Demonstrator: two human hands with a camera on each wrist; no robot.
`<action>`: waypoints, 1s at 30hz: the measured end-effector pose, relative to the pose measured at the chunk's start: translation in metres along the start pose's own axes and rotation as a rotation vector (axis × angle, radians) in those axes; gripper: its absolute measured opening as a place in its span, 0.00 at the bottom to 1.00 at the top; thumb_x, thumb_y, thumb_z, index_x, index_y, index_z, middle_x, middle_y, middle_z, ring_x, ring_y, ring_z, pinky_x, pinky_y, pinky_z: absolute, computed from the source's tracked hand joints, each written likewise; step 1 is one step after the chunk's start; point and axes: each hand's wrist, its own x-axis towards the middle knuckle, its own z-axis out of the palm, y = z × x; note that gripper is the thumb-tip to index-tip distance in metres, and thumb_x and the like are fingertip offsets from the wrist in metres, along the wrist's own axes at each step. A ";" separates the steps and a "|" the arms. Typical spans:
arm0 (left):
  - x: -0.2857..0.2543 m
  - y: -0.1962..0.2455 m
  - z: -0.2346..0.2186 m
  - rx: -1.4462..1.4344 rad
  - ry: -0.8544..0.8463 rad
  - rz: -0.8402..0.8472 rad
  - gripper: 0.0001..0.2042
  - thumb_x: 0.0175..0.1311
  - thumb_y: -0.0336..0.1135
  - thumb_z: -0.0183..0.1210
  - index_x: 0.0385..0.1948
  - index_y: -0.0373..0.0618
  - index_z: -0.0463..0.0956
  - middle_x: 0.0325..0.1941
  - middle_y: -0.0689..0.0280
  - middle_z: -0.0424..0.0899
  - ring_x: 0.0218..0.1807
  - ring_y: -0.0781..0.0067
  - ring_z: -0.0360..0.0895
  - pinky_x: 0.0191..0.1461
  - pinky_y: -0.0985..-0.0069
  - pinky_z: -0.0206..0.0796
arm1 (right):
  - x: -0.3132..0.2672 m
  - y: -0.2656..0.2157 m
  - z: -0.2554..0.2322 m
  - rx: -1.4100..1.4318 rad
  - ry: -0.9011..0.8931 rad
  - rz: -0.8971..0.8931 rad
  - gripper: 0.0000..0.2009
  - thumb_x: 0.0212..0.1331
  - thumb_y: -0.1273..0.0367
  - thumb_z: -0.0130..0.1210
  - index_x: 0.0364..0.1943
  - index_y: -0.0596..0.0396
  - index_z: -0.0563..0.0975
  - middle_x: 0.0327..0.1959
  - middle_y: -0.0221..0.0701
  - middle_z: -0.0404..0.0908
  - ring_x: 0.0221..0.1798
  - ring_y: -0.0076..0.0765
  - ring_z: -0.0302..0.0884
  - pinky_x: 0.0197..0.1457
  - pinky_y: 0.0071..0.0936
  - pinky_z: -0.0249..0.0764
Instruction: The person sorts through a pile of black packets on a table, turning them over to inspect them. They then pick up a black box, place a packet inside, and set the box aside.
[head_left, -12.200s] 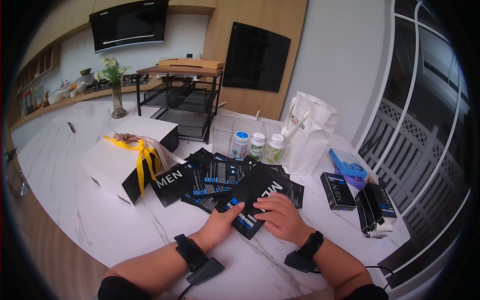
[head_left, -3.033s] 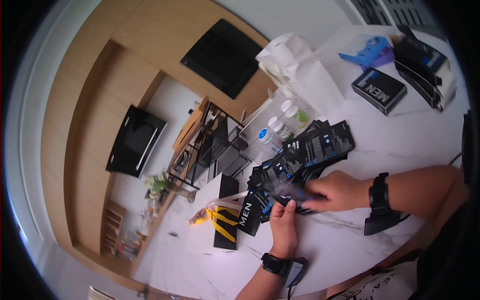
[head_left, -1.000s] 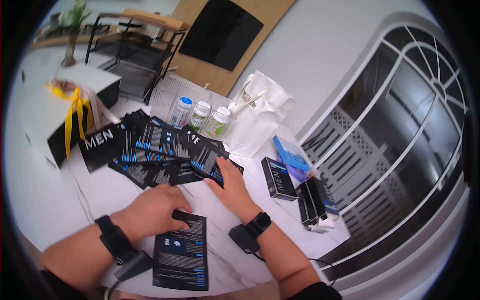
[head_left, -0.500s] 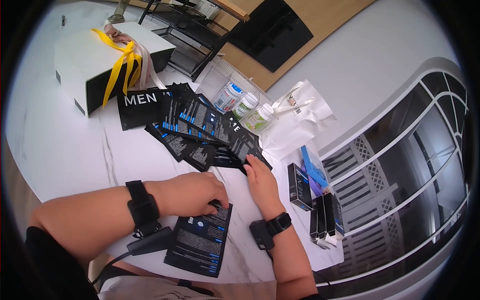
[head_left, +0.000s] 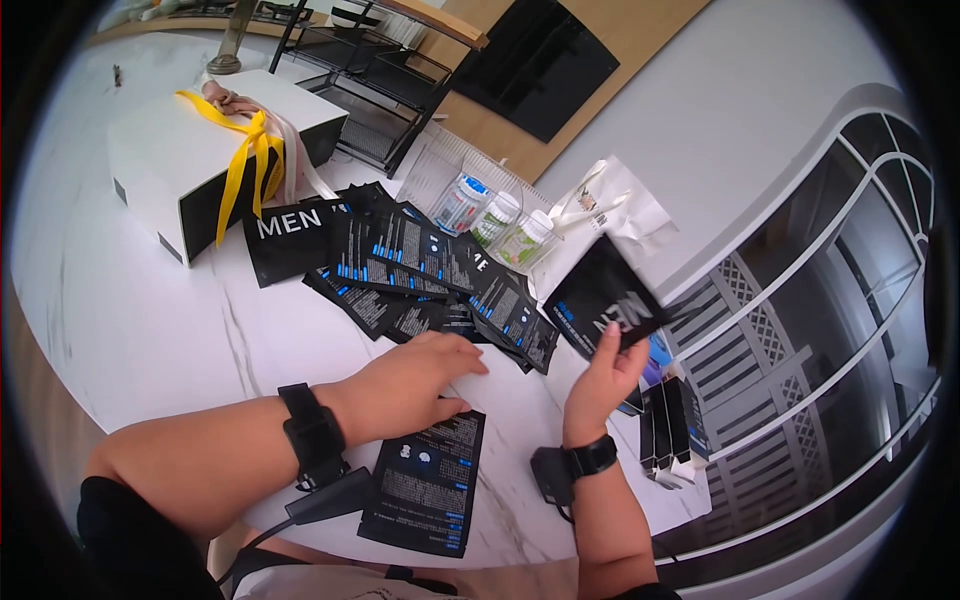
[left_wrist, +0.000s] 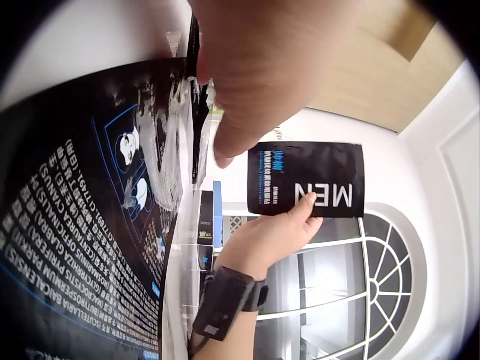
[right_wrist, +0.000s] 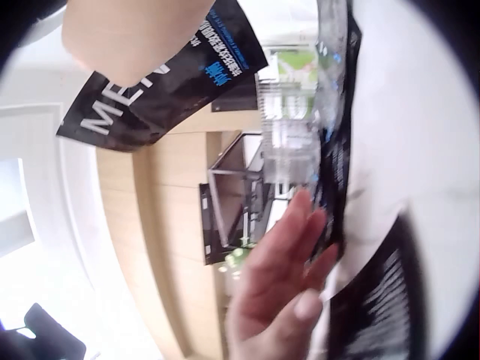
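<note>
My right hand (head_left: 598,392) pinches a black flat sachet (head_left: 603,290) marked MEN by its lower edge, raised beside the white paper bag. In the left wrist view the same sachet (left_wrist: 304,169) shows its printed front. My left hand (head_left: 405,385) hovers over the top edge of another black sachet (head_left: 425,490), which lies back side up near the table's front edge. Its fingers reach out loosely, and in the right wrist view this left hand (right_wrist: 277,292) has nothing between fingers and thumb. Several more black sachets (head_left: 425,250) lie in an overlapping heap beyond.
A white box (head_left: 165,150) with a yellow ribbon (head_left: 245,165) stands left of the heap. Behind the heap is a clear organizer (head_left: 420,170) with bottles (head_left: 495,218). The white paper bag (head_left: 625,205) stands behind the raised sachet; opened black cartons (head_left: 672,430) sit at right.
My right hand has lifted a sachet off the right end of the heap. The left hand's fingers have come off the near sachet's top edge and straightened.
</note>
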 end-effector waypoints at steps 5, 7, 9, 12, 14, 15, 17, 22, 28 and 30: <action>0.005 0.014 -0.008 -0.186 0.257 -0.202 0.24 0.56 0.40 0.56 0.52 0.38 0.63 0.51 0.55 0.69 0.51 0.60 0.68 0.53 0.72 0.61 | 0.007 -0.029 0.006 0.444 -0.111 0.346 0.12 0.60 0.73 0.46 0.48 0.59 0.66 0.45 0.31 0.73 0.45 0.23 0.70 0.51 0.21 0.65; 0.005 0.014 -0.008 -0.418 0.312 -0.218 0.24 0.60 0.41 0.52 0.55 0.38 0.59 0.49 0.57 0.70 0.47 0.67 0.71 0.48 0.75 0.64 | 0.006 -0.038 0.010 0.450 -0.283 0.488 0.13 0.59 0.75 0.46 0.48 0.59 0.66 0.44 0.31 0.74 0.45 0.22 0.71 0.50 0.20 0.66; 0.006 0.015 -0.007 -0.626 0.358 -0.232 0.21 0.61 0.37 0.52 0.53 0.38 0.60 0.44 0.60 0.72 0.43 0.75 0.71 0.47 0.77 0.64 | 0.001 -0.038 0.010 0.433 -0.463 0.626 0.13 0.59 0.73 0.46 0.48 0.58 0.66 0.44 0.30 0.74 0.45 0.22 0.71 0.49 0.20 0.67; 0.009 0.013 -0.008 -0.745 0.376 -0.338 0.15 0.60 0.35 0.53 0.46 0.39 0.65 0.32 0.67 0.72 0.34 0.82 0.70 0.39 0.82 0.65 | -0.009 -0.040 0.004 0.385 -0.684 0.784 0.11 0.60 0.73 0.47 0.45 0.61 0.68 0.41 0.29 0.76 0.42 0.18 0.72 0.45 0.16 0.68; 0.010 0.014 -0.008 -0.758 0.329 -0.429 0.11 0.60 0.34 0.53 0.41 0.40 0.68 0.26 0.71 0.71 0.28 0.85 0.69 0.33 0.84 0.66 | -0.016 -0.046 -0.002 0.421 -0.633 0.856 0.09 0.62 0.69 0.46 0.42 0.59 0.71 0.38 0.27 0.76 0.39 0.16 0.71 0.43 0.14 0.68; 0.011 0.016 -0.008 -0.767 0.316 -0.465 0.09 0.60 0.33 0.54 0.38 0.40 0.69 0.22 0.73 0.69 0.24 0.87 0.67 0.28 0.86 0.64 | -0.023 -0.038 -0.009 0.470 -0.565 0.867 0.09 0.62 0.68 0.45 0.41 0.58 0.72 0.37 0.26 0.76 0.39 0.15 0.71 0.42 0.14 0.68; 0.012 0.023 -0.008 -0.799 0.260 -0.492 0.07 0.60 0.32 0.53 0.36 0.42 0.69 0.20 0.76 0.69 0.19 0.89 0.66 0.20 0.89 0.62 | -0.032 -0.028 -0.012 0.478 -0.467 0.862 0.10 0.63 0.66 0.44 0.40 0.57 0.72 0.35 0.25 0.76 0.38 0.15 0.70 0.42 0.13 0.68; 0.010 0.030 0.001 -0.854 0.096 -0.513 0.08 0.61 0.31 0.52 0.39 0.41 0.69 0.24 0.73 0.75 0.24 0.90 0.70 0.24 0.90 0.64 | -0.030 -0.036 -0.014 0.466 -0.479 0.715 0.09 0.62 0.70 0.45 0.43 0.59 0.70 0.37 0.25 0.75 0.38 0.15 0.70 0.42 0.15 0.68; 0.011 0.027 -0.001 -0.967 0.129 -0.612 0.08 0.61 0.31 0.52 0.40 0.40 0.70 0.31 0.70 0.76 0.28 0.86 0.73 0.27 0.88 0.69 | -0.035 -0.030 -0.019 0.398 -0.567 0.729 0.09 0.62 0.69 0.46 0.41 0.60 0.70 0.34 0.23 0.74 0.35 0.12 0.69 0.37 0.13 0.67; 0.011 0.027 0.000 -0.923 0.151 -0.643 0.07 0.62 0.31 0.51 0.38 0.40 0.71 0.31 0.70 0.76 0.30 0.86 0.74 0.28 0.87 0.70 | -0.037 -0.031 -0.016 0.425 -0.523 0.728 0.08 0.62 0.69 0.46 0.38 0.60 0.71 0.31 0.22 0.73 0.31 0.12 0.68 0.34 0.13 0.67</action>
